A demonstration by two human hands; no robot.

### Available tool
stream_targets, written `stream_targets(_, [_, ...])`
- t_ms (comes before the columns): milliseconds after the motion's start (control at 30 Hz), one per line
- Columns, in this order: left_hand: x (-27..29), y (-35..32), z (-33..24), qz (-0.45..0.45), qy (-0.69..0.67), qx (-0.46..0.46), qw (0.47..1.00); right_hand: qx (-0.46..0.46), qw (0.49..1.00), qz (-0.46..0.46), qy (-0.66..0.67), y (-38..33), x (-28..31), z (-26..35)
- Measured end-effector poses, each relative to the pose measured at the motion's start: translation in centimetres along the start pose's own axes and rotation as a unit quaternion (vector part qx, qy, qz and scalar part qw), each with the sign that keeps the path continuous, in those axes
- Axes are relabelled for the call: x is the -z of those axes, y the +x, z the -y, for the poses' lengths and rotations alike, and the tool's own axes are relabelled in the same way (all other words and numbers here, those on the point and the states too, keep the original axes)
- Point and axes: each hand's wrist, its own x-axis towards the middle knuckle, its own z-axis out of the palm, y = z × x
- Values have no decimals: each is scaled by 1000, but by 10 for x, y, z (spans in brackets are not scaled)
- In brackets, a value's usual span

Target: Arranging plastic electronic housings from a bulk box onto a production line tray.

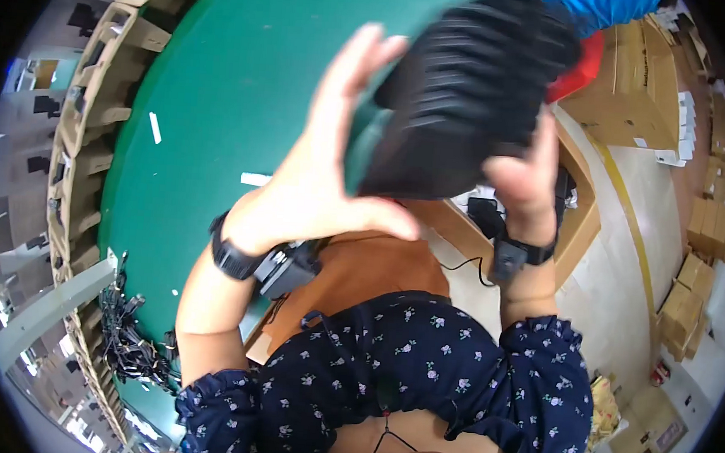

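A large black ribbed block [470, 92], like a stack of flat black pieces, is raised close to the camera above the green table [221, 93]. My left hand [332, 175] presses its left side with the palm flat, fingers stretched upward and thumb under its lower edge. My right hand [527, 178] grips its right lower edge, fingers curled around it. Each wrist wears a black band with a small black device.
A row of cardboard dividers [96, 102] lines the table's left edge, with a bundle of black cables [127, 341] below. An open cardboard box [583, 215] stands to the right; more cartons [690, 305] sit on the floor. A red object [584, 66] lies behind the block.
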Motion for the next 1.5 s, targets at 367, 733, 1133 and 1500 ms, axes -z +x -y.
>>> stream_targets(367, [78, -221, -41, -287, 309, 400, 814, 219, 907, 318, -171, 5, -150, -66])
stream_targets(733, [50, -201, -66, -385, 143, 133, 902, 344, 892, 269, -122, -14, -152, -46])
stream_targets(1133, [24, -226, -17, -374, 216, 185, 883, 221, 897, 343, -169, -10, -159, -49])
stream_targets(1500, [19, -259, -18, -400, 189, 267, 856, 173, 792, 431, -397, -13, -222, -62])
